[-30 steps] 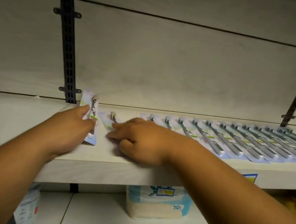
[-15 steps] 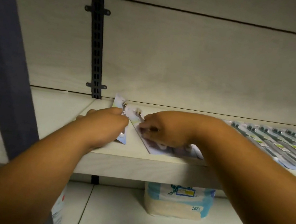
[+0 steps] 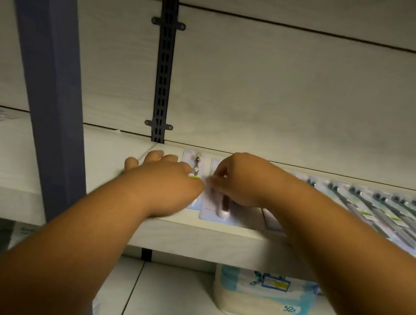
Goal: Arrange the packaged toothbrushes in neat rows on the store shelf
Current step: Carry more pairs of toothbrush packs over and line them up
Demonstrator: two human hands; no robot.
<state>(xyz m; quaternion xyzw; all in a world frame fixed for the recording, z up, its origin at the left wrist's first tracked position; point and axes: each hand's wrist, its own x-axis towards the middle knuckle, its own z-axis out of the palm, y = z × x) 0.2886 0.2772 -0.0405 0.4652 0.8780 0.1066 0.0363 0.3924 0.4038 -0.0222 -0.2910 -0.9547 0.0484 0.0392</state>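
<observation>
Toothbrush packs (image 3: 381, 218) show no legible print; the wrapped bundle (image 3: 258, 299) below reads "52". Left hand (image 3: 163, 177) lies flat, fingers straight, on the end pack (image 3: 196, 162). Right hand (image 3: 238, 180) pinches the neighbouring pack (image 3: 216, 214) with curled fingers.

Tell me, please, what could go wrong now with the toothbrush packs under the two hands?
1. The second pack, which the right hand seems to pinch, ends close to the shelf front edge; a pull may drop it.
2. The right forearm crosses the finished row and may disturb it.
3. The left hand covers part of the leftmost pack, so skew may go unseen.
</observation>
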